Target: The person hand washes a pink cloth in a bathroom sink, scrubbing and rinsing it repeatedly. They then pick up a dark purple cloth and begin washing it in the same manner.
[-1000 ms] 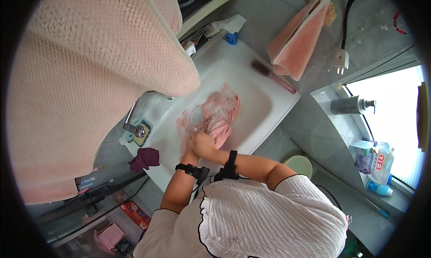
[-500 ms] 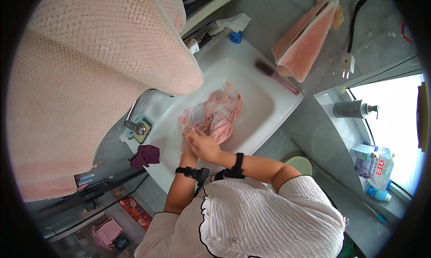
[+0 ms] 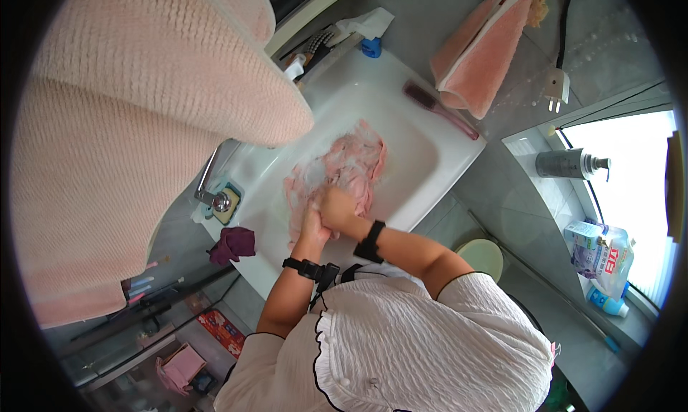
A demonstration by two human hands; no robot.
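A wet pink cloth garment (image 3: 349,165) with white suds on it lies bunched in the white sink basin (image 3: 423,161). My right hand (image 3: 339,208) is closed in a fist on its near part. Close against it, my left hand (image 3: 314,224) grips the same cloth, its fingers partly hidden behind the right. A strip of the pink cloth shows beside the left hand. Both wrists wear black straps.
A pink scrub brush (image 3: 441,109) lies on the sink's right rim. At the left are the metal faucet (image 3: 213,199), a soap dish (image 3: 227,206) and a dark purple cloth (image 3: 232,245). A large pink towel (image 3: 143,125) hangs over the upper left. Bottles (image 3: 566,164) stand on the window ledge.
My right hand has moved forward over the garment, and my left hand has shifted slightly right beside it. The garment's folds have changed a little. The whole view has tilted slightly.
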